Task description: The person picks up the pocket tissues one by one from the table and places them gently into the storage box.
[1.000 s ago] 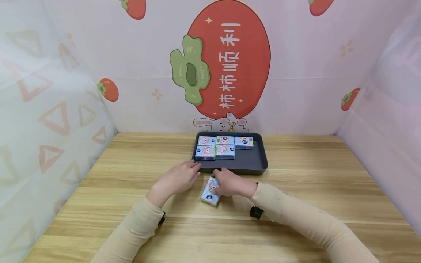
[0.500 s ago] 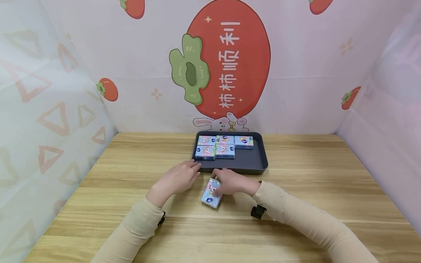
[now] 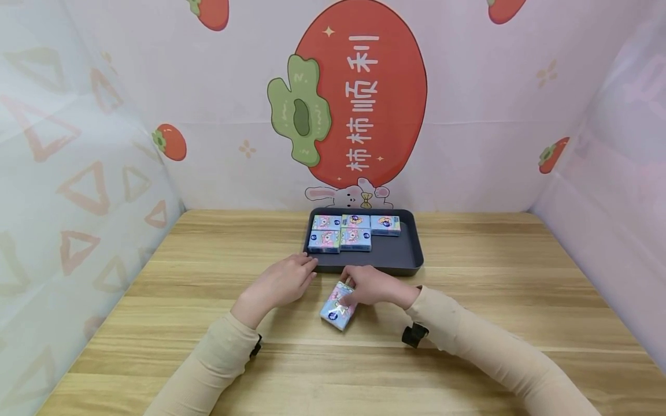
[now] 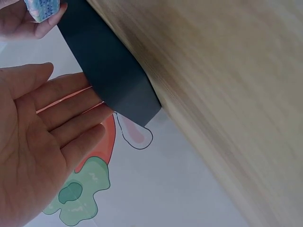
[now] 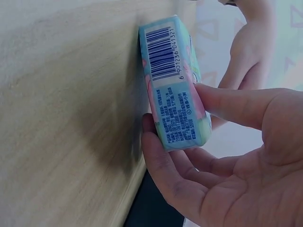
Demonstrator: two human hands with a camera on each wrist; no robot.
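Observation:
My right hand [image 3: 370, 285] pinches a small blue-and-pink tissue pack [image 3: 337, 309] between thumb and fingers, in front of the tray. In the right wrist view the pack's side [image 5: 171, 85] shows a barcode and small print, and it is held close over the wood. My left hand [image 3: 283, 282] has its fingers extended, their tips touching the front left corner of the dark grey tray [image 3: 395, 270]. The left wrist view shows that palm bare, with straight fingers against the tray wall [image 4: 106, 66]. Several similar tissue packs [image 3: 356, 238] lie in the tray, in two rows toward its left and back.
The tray stands at the far edge of the wooden table [image 3: 218, 242], against a printed cloth backdrop [image 3: 468, 115]. Cloth walls also close off the left and right sides. Both sleeves are beige, with a dark wrist camera [image 3: 414, 334] under the right one.
My right hand has drawn slightly back and to the right with the tissue pack, which has turned clockwise a little. The left hand has stayed at the tray corner.

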